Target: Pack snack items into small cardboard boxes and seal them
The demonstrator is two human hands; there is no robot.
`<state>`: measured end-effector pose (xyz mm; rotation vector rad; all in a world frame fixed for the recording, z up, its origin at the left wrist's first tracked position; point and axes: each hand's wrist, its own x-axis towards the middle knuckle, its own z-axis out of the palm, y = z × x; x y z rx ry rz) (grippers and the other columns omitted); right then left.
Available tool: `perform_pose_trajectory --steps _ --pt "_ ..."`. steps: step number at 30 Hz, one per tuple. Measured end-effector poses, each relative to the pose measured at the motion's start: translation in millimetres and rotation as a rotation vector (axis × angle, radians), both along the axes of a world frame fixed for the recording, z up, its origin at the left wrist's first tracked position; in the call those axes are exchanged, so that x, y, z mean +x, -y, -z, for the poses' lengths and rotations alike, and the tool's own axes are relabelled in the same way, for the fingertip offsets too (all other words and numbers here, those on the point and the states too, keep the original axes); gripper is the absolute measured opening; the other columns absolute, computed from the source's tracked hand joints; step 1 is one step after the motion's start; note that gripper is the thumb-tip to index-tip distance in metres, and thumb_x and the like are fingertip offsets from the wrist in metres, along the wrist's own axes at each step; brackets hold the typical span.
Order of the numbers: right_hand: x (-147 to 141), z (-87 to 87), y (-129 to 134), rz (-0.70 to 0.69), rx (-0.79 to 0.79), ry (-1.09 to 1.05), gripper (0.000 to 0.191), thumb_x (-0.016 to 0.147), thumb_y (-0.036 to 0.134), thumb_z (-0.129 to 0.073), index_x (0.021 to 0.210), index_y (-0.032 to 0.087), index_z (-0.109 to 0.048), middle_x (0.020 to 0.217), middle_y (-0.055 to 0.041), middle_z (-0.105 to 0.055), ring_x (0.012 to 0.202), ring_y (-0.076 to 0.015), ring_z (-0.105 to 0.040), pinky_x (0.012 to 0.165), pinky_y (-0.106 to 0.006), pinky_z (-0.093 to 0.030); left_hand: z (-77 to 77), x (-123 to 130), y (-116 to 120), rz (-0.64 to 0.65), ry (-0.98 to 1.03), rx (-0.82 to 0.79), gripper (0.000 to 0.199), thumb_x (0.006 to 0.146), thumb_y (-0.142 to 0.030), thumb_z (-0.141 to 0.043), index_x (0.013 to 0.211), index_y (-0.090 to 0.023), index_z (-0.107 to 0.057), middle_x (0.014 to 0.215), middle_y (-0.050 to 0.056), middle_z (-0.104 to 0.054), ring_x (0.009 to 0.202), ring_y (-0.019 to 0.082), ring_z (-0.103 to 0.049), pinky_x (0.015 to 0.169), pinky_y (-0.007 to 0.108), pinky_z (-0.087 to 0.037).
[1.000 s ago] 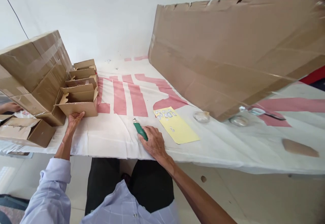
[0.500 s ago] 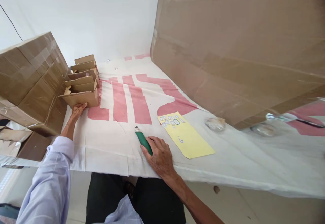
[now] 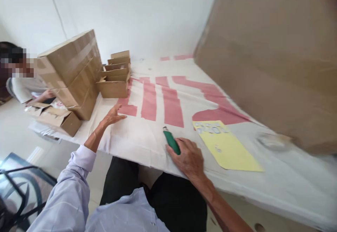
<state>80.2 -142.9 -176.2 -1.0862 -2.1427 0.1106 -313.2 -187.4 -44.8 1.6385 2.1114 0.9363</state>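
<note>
My left hand (image 3: 113, 115) is over the white cloth with its thumb and fingers spread, nothing between them. It is in front of the small open cardboard boxes (image 3: 114, 88), apart from them. My right hand (image 3: 189, 154) rests on the cloth, its fingers round a green-handled tool (image 3: 171, 142) whose metal tip points away from me. Just right of that hand lies a yellow sheet (image 3: 230, 151) with several small pale pieces near its far end and one lower down.
Taped cardboard boxes (image 3: 76, 70) are stacked at the left, with smaller open boxes (image 3: 61, 119) by the table's edge. A person (image 3: 28, 84) sits beyond them. At right stands a big cardboard panel (image 3: 273, 60), a clear packet (image 3: 272, 141) near its foot.
My left hand has come away from the nearest open box and moved towards me, opening. The view has turned left, bringing the person into sight. My right hand keeps the green tool.
</note>
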Motion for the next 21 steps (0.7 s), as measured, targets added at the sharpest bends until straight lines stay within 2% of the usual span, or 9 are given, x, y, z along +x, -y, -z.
perform_pose_trajectory --steps 2,3,5,7,10,12,15,18,21 --pt "2 4.7 -1 -0.007 -0.003 0.018 0.04 0.1 0.048 -0.058 0.117 0.017 -0.076 0.123 -0.0202 -0.076 0.11 -0.0378 -0.066 0.089 -0.048 -0.051 -10.2 4 44 0.031 -0.07 0.004 0.083 0.076 -0.035 -0.094 0.152 -0.02 -0.063 0.157 0.019 -0.063 0.144 0.038 -0.062 0.125 0.053 -0.05" --pt "2 6.4 -1 -0.009 -0.004 0.031 0.041 0.099 0.049 -0.058 0.117 0.016 -0.076 0.124 -0.0204 -0.076 0.111 -0.038 -0.065 0.088 -0.048 -0.051 -20.5 3 67 0.037 -0.104 0.011 0.086 0.076 -0.035 -0.094 0.154 -0.022 -0.061 0.16 0.018 -0.061 0.148 0.039 -0.058 0.129 0.055 -0.045" --pt "2 7.7 -1 -0.008 -0.007 0.062 0.042 0.099 0.049 -0.058 0.117 0.015 -0.076 0.124 -0.0206 -0.076 0.111 -0.0382 -0.065 0.087 -0.048 -0.051 -49.3 -10 112 0.031 -0.17 0.028 0.091 0.074 -0.034 -0.094 0.157 -0.023 -0.058 0.165 0.017 -0.056 0.155 0.04 -0.051 0.135 0.058 -0.036" --pt "2 7.3 -1 0.003 -0.013 0.089 0.041 0.098 0.048 -0.059 0.116 0.015 -0.076 0.124 -0.0207 -0.076 0.111 -0.0382 -0.066 0.086 -0.048 -0.051 -83.7 -32 152 0.007 -0.25 0.03 0.098 0.07 -0.028 -0.094 0.159 -0.021 -0.054 0.168 0.019 -0.051 0.159 0.041 -0.045 0.138 0.061 -0.03" --pt "0 6.4 -2 0.016 -0.022 0.118 0.041 0.097 0.046 -0.06 0.116 0.014 -0.076 0.125 -0.0215 -0.076 0.111 -0.0383 -0.066 0.087 -0.049 -0.052 -128.8 -74 196 -0.073 -0.566 -0.204 0.104 0.071 -0.027 -0.089 0.165 -0.024 -0.045 0.171 0.017 -0.047 0.159 0.039 -0.045 0.134 0.059 -0.037" --pt "-1 6.7 -3 0.017 -0.028 0.133 0.041 0.097 0.046 -0.06 0.117 0.013 -0.076 0.125 -0.0219 -0.076 0.111 -0.0383 -0.066 0.089 -0.049 -0.052 -147.3 -99 212 -0.154 -0.693 -0.447 0.11 0.068 -0.023 -0.088 0.168 -0.024 -0.04 0.172 0.02 -0.045 0.162 0.043 -0.041 0.129 0.064 -0.039" --pt "-3 7.1 -3 0.027 -0.034 0.151 0.041 0.097 0.046 -0.059 0.117 0.013 -0.075 0.126 -0.0219 -0.075 0.112 -0.0381 -0.065 0.09 -0.05 -0.052 -156.5 -121 221 -0.19 -0.748 -0.637 0.12 0.058 -0.016 -0.088 0.168 -0.024 -0.04 0.174 0.024 -0.043 0.164 0.05 -0.034 0.124 0.072 -0.04" --pt "-5 4.1 -2 0.034 -0.042 0.162 0.04 0.097 0.045 -0.06 0.117 0.013 -0.075 0.126 -0.0221 -0.075 0.112 -0.0379 -0.064 0.091 -0.05 -0.051 -153.7 -130 219 -0.147 -0.748 -0.63 0.118 0.053 -0.013 -0.088 0.163 -0.024 -0.047 0.171 0.026 -0.048 0.159 0.053 -0.04 0.121 0.073 -0.04" --pt "-7 -1.6 -2 0.027 -0.06 0.17 0.038 0.095 0.043 -0.063 0.117 0.014 -0.074 0.126 -0.0217 -0.075 0.112 -0.0372 -0.064 0.092 -0.048 -0.05 -150.2 -137 213 -0.088 -0.742 -0.576 0.114 0.052 -0.018 -0.088 0.16 -0.023 -0.053 0.167 0.026 -0.053 0.151 0.054 -0.05 0.12 0.07 -0.042"
